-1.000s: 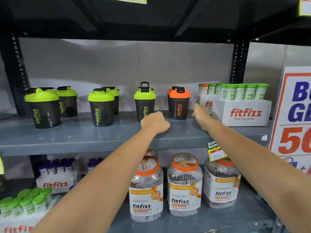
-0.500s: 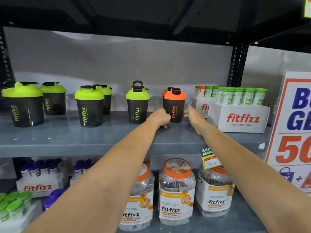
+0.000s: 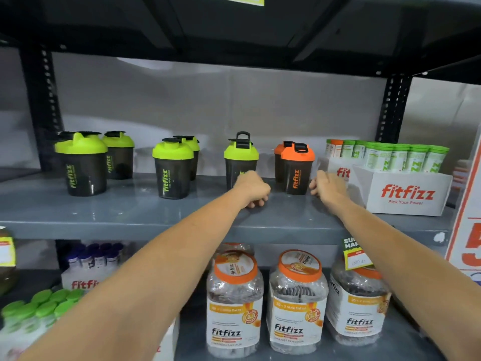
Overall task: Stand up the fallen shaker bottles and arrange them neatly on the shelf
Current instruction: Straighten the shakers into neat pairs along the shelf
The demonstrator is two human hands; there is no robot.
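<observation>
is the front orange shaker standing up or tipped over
Standing up. The front orange shaker sits base-down on the shelf, its orange lid on top and level. Neither the left hand nor the right hand grips it.

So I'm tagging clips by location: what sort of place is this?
Most likely a shop aisle: branded shaker bottles lined up on a metal shelf, a price tag on its edge, and a promotional sign.

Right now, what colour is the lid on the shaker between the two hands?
Orange, on the front orange-lidded shaker with a dark body; the head view shows it.
</observation>
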